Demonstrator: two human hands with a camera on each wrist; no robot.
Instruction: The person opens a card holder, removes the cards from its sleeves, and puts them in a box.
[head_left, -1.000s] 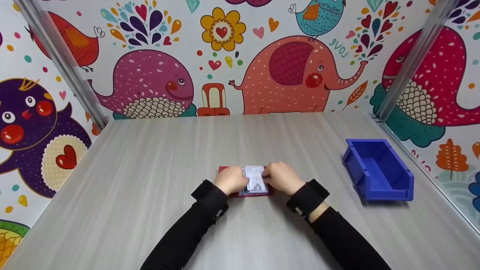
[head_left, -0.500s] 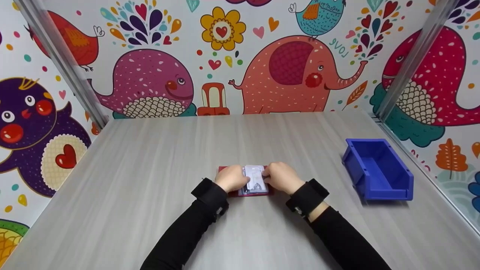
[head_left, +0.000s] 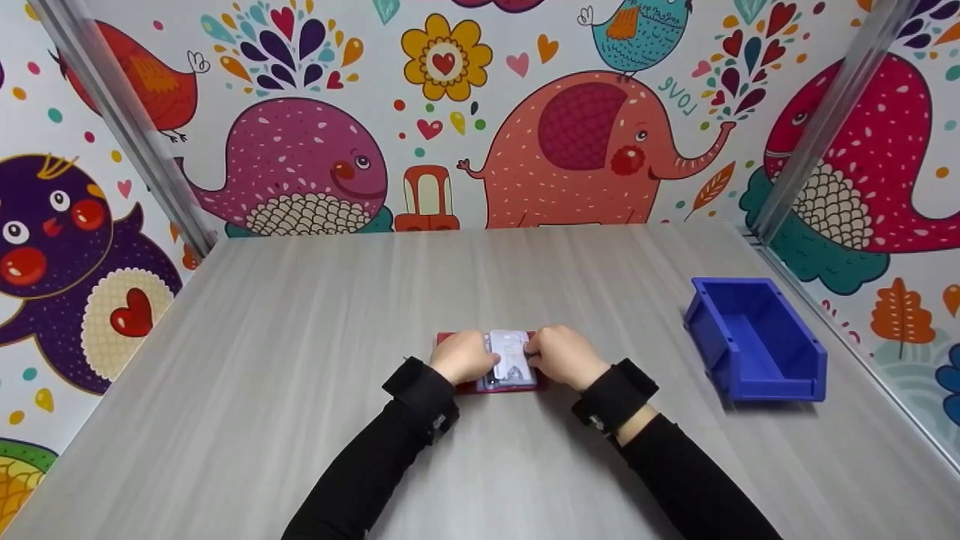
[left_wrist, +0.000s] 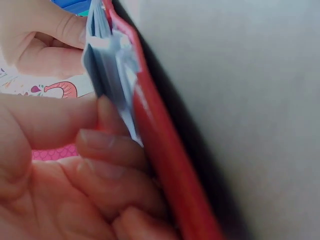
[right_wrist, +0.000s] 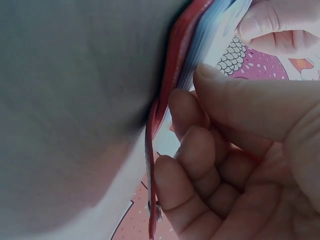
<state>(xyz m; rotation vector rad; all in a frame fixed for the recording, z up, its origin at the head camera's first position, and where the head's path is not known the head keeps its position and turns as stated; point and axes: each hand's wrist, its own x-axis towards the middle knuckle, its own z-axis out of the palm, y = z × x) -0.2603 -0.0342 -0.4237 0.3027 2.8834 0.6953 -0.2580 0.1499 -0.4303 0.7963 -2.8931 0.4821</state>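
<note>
A red card holder (head_left: 510, 389) lies opened out on the table, with clear plastic sleeves (left_wrist: 107, 70) stacked inside its cover. On top of the stack shows a whitish card (head_left: 510, 352) with a small grey picture; whether it sits inside a sleeve, I cannot tell. My left hand (head_left: 463, 356) pinches the sleeves' left edge between thumb and fingers. At the opposite edge, my right hand (head_left: 566, 354) pinches the stack beside the card. A thin strap (right_wrist: 151, 200) with a metal snap hangs out near my right fingertips. Both hands cover much of the cover's ends.
A blue plastic bin (head_left: 757, 345) stands to the right on the pale wood-grain table (head_left: 300, 315). Walls printed with cartoon animals rise at the back and both sides, with metal posts at the corners.
Almost nothing moves. My left hand shifts very slightly up and its thumb edges toward the card; the right hand keeps its place.
</note>
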